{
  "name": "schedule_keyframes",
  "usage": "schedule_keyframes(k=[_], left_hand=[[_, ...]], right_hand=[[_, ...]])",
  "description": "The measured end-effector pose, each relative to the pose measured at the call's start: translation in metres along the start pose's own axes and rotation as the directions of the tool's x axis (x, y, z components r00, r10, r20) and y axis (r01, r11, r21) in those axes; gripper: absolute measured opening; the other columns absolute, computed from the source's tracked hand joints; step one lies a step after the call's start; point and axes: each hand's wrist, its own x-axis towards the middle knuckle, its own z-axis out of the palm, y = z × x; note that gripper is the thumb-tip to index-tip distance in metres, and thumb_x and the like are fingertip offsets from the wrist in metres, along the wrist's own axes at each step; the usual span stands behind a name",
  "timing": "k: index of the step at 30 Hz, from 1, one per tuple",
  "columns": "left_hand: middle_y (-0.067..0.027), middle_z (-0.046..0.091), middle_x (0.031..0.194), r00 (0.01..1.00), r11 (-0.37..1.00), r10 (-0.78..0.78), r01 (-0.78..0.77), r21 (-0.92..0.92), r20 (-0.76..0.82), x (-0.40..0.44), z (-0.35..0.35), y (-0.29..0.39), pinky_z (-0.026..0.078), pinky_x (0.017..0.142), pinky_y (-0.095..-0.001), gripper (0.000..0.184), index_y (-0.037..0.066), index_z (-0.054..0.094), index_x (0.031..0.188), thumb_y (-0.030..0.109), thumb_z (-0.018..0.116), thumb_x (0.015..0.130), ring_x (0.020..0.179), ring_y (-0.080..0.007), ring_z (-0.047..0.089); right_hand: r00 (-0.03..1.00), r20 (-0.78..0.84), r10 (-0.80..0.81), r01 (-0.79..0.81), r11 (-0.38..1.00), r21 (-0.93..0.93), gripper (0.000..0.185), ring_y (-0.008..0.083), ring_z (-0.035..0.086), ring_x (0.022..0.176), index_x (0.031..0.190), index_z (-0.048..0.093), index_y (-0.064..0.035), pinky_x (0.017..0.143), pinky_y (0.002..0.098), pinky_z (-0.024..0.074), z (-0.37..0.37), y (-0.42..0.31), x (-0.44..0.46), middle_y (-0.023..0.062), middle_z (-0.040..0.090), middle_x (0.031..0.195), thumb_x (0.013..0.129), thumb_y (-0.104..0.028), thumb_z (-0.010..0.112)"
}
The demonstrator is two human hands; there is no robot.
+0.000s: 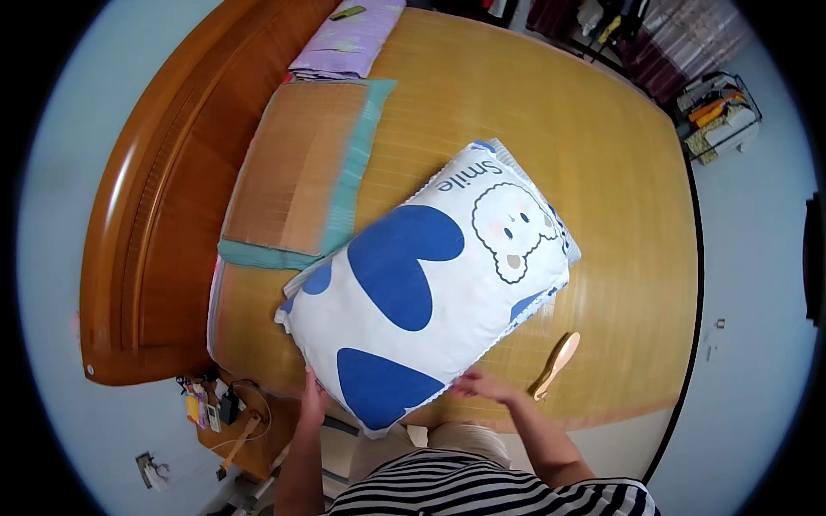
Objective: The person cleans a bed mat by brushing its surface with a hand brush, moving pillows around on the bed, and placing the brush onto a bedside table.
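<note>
A plump white pillow [465,301] with blue hearts, a cartoon animal and the word "Smile" lies at a slant, its near end close to my body. At its lower left edge, my left hand [315,399] holds the side, with most fingers hidden by the pillow. My right hand [483,385] is closed on the lower right edge, fingertips partly hidden against the trim. Another layer of striped and blue-patterned fabric [514,163] peeks out beneath the pillow's far end.
The bed's woven mat [628,215] spreads around the pillow. A wooden brush [557,365] lies to the right. Beside the wooden headboard [172,206] are a teal pillow [366,138] with a brown mat cover and folded purple bedding [366,43]. A cluttered nightstand [267,443] stands lower left.
</note>
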Motion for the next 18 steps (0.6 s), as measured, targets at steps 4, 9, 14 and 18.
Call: schedule_keyframes(k=[4, 9, 14, 18], left_hand=[[-0.0086, 0.036, 0.134, 0.995, 0.979, 0.102, -0.1, -0.177, 0.0, -0.003, 0.008, 0.0, 0.029, 0.1, -0.037, 0.07, 0.004, 0.026, 0.134, 0.052, 0.043, 0.086, 0.121, -0.0217, 0.036], [-0.0095, 0.036, 0.135, 0.97, 0.932, -0.019, 0.105, -0.346, 0.242, -0.034, 0.024, 0.032, 0.033, 0.098, -0.041, 0.073, 0.008, 0.025, 0.135, 0.053, 0.049, 0.083, 0.121, -0.0243, 0.038], [-0.0083, 0.047, 0.126, 0.948, 0.936, -0.066, 0.167, -0.311, 0.311, -0.037, 0.031, 0.021, 0.038, 0.095, -0.0402, 0.058, 0.009, 0.037, 0.13, 0.04, 0.056, 0.084, 0.112, -0.0238, 0.048], [-0.0127, 0.054, 0.115, 0.954, 0.958, -0.014, 0.099, -0.269, 0.299, -0.041, 0.023, 0.034, 0.045, 0.088, -0.0363, 0.049, 0.0, 0.042, 0.123, 0.017, 0.061, 0.081, 0.1, -0.0233, 0.055]], right_hand=[[0.897, -0.412, -0.161, 0.281, 0.926, 0.251, 0.039, 0.019, 0.056, 0.093, 0.105, 0.053, -0.0025, 0.082, 0.0363, 0.0442, -0.05, -0.023, -0.029, 0.0081, 0.059, 0.1, 0.084, -0.035, 0.057], [0.823, -0.563, -0.077, 0.395, 0.79, 0.469, 0.054, 0.0205, 0.049, 0.104, 0.113, 0.047, -0.0052, 0.089, 0.0441, 0.0367, -0.044, -0.045, -0.017, 0.0088, 0.053, 0.111, 0.08, -0.046, 0.057], [0.68, -0.675, -0.286, 0.689, 0.563, 0.456, 0.062, 0.0256, 0.049, 0.106, 0.126, 0.037, -0.0032, 0.092, 0.0424, 0.0382, -0.024, -0.042, 0.018, 0.012, 0.05, 0.117, 0.079, -0.033, 0.065], [0.49, -0.836, -0.247, 0.754, 0.601, 0.265, 0.048, 0.0228, 0.055, 0.097, 0.118, 0.046, 0.0012, 0.084, 0.0352, 0.0455, -0.01, -0.086, -0.004, 0.0114, 0.055, 0.111, 0.079, -0.018, 0.065]])
